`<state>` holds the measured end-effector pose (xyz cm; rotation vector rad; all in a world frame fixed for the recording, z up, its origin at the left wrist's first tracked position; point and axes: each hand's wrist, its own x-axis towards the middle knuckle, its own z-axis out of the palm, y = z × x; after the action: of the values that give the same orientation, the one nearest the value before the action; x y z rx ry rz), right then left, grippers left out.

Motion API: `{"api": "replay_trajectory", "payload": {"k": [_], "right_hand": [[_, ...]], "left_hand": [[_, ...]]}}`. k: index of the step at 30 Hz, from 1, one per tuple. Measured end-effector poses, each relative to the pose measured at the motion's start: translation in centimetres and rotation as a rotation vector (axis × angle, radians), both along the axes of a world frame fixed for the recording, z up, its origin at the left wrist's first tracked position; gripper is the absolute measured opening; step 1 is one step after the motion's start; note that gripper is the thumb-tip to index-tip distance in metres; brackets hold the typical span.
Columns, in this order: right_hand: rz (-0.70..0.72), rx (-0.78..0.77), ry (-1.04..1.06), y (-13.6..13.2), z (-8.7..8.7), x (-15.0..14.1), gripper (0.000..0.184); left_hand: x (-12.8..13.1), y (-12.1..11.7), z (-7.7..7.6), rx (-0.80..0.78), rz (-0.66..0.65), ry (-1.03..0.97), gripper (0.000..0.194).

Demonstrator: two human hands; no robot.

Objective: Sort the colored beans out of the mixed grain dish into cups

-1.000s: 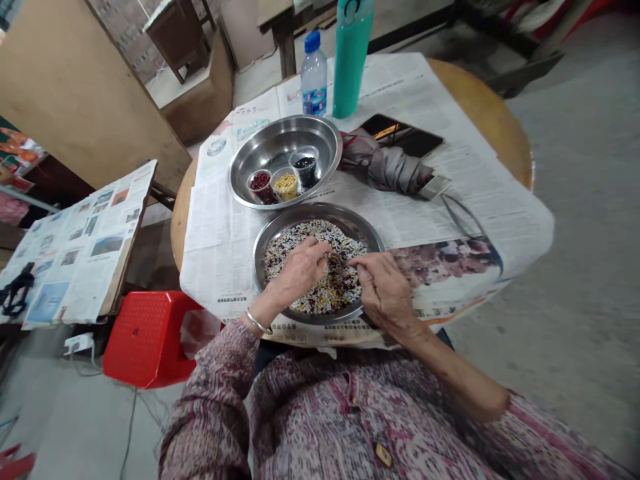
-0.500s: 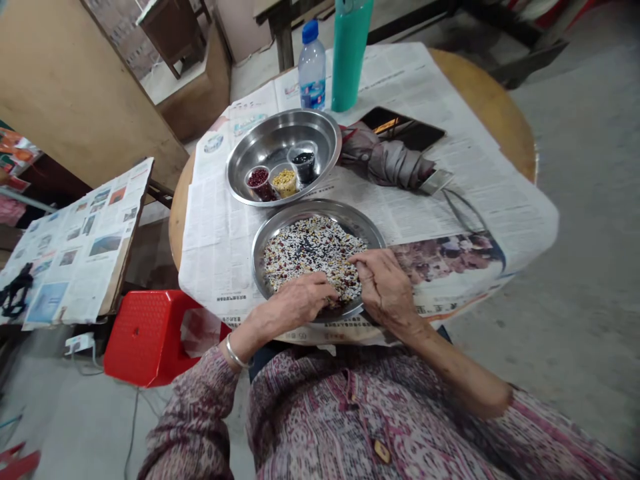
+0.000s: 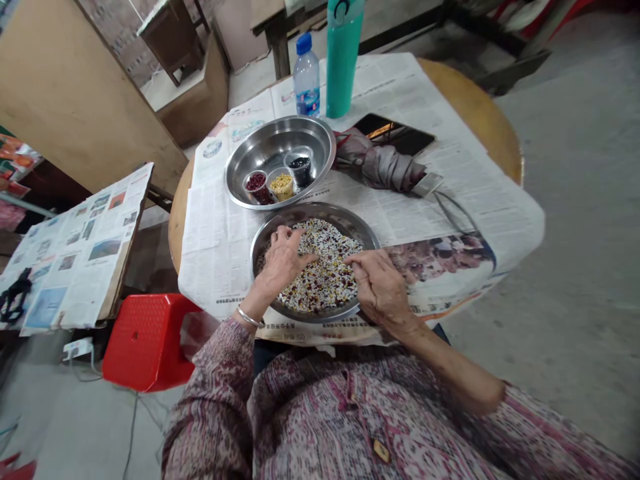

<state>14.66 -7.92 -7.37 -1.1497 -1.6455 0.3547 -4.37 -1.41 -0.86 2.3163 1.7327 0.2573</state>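
A round metal plate [image 3: 367,232] holds a spread of mixed grains and beans [image 3: 327,267], white, yellow, dark red and black. Over its left side is my left hand [image 3: 284,261], with thumb and fingers apart and the fingertips at the grains. My right hand [image 3: 381,288] rests by the plate's right rim, its fingers curled and the thumb and forefinger pinched above the grains; what they hold, if anything, is too small to see. Behind the plate, a metal basin [image 3: 250,148] contains a cup of red beans [image 3: 257,188], a cup of yellow beans [image 3: 281,187] and a cup of black beans [image 3: 301,170].
Newspaper [image 3: 215,247] covers the round table. A folded umbrella [image 3: 383,167], a dark tablet [image 3: 395,132], a water bottle [image 3: 307,80] and a green bottle [image 3: 343,63] stand or lie toward the back. A red stool [image 3: 143,340] is at the left.
My left hand has moved from the plate's near edge up and left over the grains, its fingers spreading. My right hand has stayed pinched at the right rim. The view has shifted slightly.
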Motion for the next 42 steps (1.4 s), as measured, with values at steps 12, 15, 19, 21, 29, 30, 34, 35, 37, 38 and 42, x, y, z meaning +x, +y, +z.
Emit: {"api": "replay_trajectory", "payload": {"k": [12,15,19,21,29,30,34,35,37,38,42], "right_hand": [[-0.013,0.003,0.01,0.0,0.0,-0.1,0.021],[-0.018,0.003,0.018,0.0,0.0,-0.1,0.02],[-0.035,0.011,0.024,0.0,-0.1,-0.2,0.022],[-0.045,0.011,0.03,0.0,-0.2,-0.2,0.025],[-0.033,0.003,0.012,0.0,-0.3,-0.1,0.03],[-0.033,0.007,0.009,0.0,-0.3,-0.1,0.029],[-0.03,0.011,-0.002,0.0,-0.3,0.0,0.029],[-0.033,0.013,-0.004,-0.1,-0.3,0.0,0.029],[-0.036,0.012,-0.007,-0.1,-0.3,0.0,0.028],[-0.037,0.011,-0.009,-0.1,-0.4,0.0,0.028],[-0.034,0.006,-0.013,-0.1,-0.4,0.0,0.028]], "left_hand": [[1.0,-4.2,1.0,-0.289,-0.524,-0.207,0.016],[1.6,-4.8,0.5,-0.231,-0.648,-0.121,0.02],[2.7,-3.5,-0.3,-0.062,-0.625,0.107,0.028],[2.9,-2.4,-0.4,0.029,-0.543,0.17,0.032],[-0.1,-1.4,1.4,0.094,-0.111,0.386,0.023],[-0.8,-2.0,1.7,0.075,-0.067,0.388,0.021],[-2.4,-5.0,2.4,-0.04,-0.062,0.283,0.04],[-2.4,-5.7,2.3,-0.071,-0.094,0.238,0.044],[-2.0,-6.5,1.8,-0.126,-0.169,0.13,0.045],[-1.5,-6.5,1.4,-0.145,-0.203,0.077,0.041],[0.9,-4.7,0.1,-0.144,-0.307,0.004,0.028]]}}
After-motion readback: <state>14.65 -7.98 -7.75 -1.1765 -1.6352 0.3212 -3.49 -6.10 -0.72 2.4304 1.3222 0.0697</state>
